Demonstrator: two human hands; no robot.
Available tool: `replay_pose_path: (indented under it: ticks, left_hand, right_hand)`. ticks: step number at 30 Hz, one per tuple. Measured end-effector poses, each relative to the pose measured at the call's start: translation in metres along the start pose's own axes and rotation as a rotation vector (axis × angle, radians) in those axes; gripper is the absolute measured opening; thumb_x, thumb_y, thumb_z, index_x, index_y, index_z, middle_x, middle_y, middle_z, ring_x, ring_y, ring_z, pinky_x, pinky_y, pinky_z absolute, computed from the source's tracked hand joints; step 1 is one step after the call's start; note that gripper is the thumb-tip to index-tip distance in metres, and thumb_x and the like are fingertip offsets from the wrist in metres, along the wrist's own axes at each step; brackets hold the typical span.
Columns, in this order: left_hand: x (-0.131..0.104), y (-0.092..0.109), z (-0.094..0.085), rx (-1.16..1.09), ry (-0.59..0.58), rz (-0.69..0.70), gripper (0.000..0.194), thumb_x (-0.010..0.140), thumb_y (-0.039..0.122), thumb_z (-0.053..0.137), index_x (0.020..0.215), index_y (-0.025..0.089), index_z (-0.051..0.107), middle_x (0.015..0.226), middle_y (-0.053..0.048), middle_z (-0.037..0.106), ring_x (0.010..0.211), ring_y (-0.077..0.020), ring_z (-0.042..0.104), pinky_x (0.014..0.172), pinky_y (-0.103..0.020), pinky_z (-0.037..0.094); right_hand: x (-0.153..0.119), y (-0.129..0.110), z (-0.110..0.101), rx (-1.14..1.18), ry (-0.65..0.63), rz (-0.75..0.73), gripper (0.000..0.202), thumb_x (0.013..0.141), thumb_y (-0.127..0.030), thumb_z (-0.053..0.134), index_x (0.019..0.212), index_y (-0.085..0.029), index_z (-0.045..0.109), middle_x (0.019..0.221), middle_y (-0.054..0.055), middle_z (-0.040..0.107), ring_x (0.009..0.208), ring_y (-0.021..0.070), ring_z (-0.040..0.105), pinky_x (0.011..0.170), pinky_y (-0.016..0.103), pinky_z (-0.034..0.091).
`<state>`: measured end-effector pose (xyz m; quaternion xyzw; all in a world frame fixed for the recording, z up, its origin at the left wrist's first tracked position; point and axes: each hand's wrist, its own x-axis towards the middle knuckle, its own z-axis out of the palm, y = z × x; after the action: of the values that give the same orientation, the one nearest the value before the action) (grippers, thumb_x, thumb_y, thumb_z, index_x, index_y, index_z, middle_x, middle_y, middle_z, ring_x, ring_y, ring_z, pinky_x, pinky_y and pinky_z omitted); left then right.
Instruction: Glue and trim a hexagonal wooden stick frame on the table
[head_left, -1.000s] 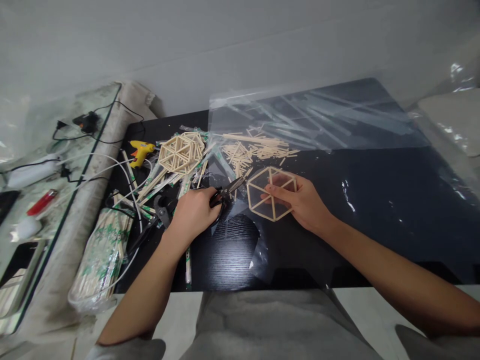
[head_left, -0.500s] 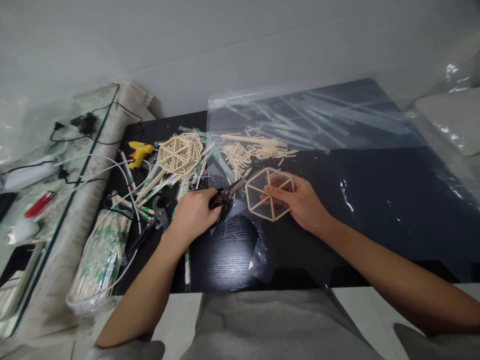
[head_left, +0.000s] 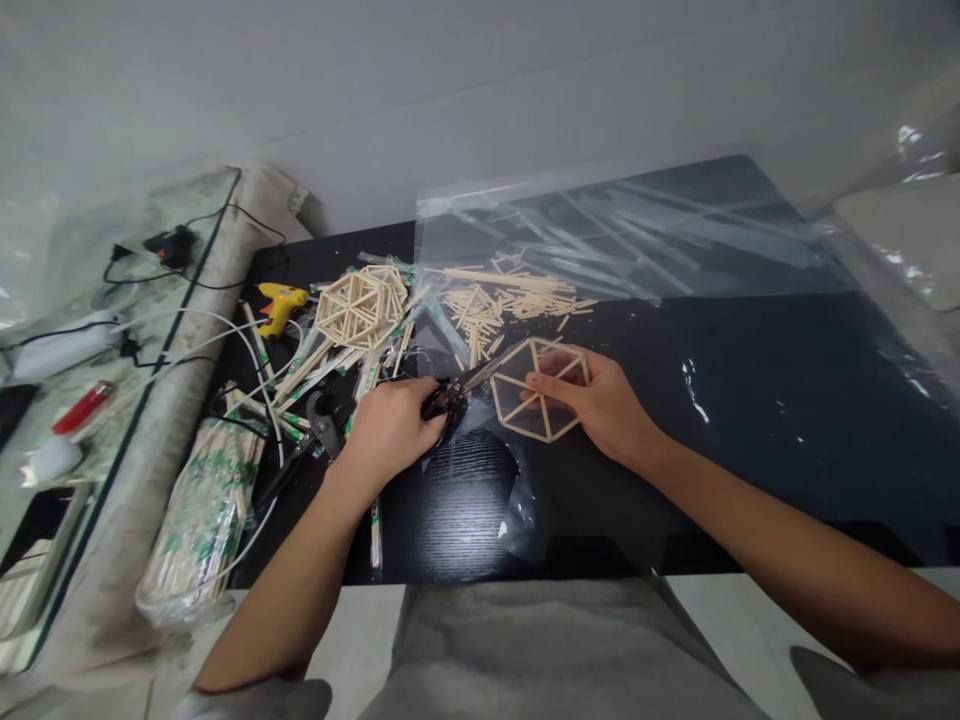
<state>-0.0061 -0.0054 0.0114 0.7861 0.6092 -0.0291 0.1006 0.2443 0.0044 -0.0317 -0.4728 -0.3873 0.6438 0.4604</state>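
Scissors (head_left: 463,388) have nudged closer to the hexagon frame (head_left: 538,389) than a second ago — blade tips now just touch its upper left edge; the frame itself has barely shifted.

Hexagon frame: wooden sticks glued into a hexagon with spokes to the centre, lying flat on the black table (head_left: 750,420), on a clear plastic sheet (head_left: 637,250). Right hand (head_left: 600,405) grasps it from the right side, fingers laid over the spokes and pinning it down. Left hand (head_left: 390,432), left of the frame, is clenched round the black scissor handles; blades look slightly parted, hard to be sure.

Behind the frame: scattered cut stick pieces (head_left: 502,295). Further left of the frame: a finished-looking stick hexagon stack (head_left: 361,305), a yellow glue gun (head_left: 279,305), black cutters (head_left: 319,425), and a wrapped bundle of chopsticks (head_left: 199,510) at the table's left edge. Cables and a red lighter (head_left: 81,405) sit on the side surface beyond that.

Progress, as a judgement — the frame looks assembled, with film seemingly under or on it; trimming around its edge appears to be just starting at the upper left, remaining sides uncut.
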Motion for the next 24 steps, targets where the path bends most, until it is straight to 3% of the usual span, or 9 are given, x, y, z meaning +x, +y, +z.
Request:
replay_pose_path:
  ticks: [7, 24]
  left_hand:
    - [0.000, 0.003, 0.003, -0.017, -0.004, 0.016, 0.009, 0.089, 0.024, 0.060, 0.088, 0.020, 0.068, 0.091, -0.009, 0.077, 0.084, -0.0251, 0.072, 0.069, -0.031, 0.042]
    - [-0.002, 0.008, 0.013, -0.009, 0.042, 0.009, 0.008, 0.090, 0.026, 0.061, 0.090, 0.020, 0.066, 0.090, -0.008, 0.075, 0.085, -0.0251, 0.071, 0.068, -0.030, 0.041]
  right_hand:
    - [-0.004, -0.002, 0.002, -0.100, -0.031, 0.007, 0.040, 0.064, -0.048, 0.096, 0.079, -0.024, 0.067, 0.076, 0.002, 0.077, 0.072, 0.0256, 0.077, 0.078, 0.046, 0.066]
    - [-0.013, 0.001, 0.008, -0.187, -0.161, -0.040, 0.035, 0.075, -0.054, 0.087, 0.085, -0.024, 0.071, 0.077, 0.003, 0.078, 0.074, 0.0252, 0.077, 0.078, 0.042, 0.063]
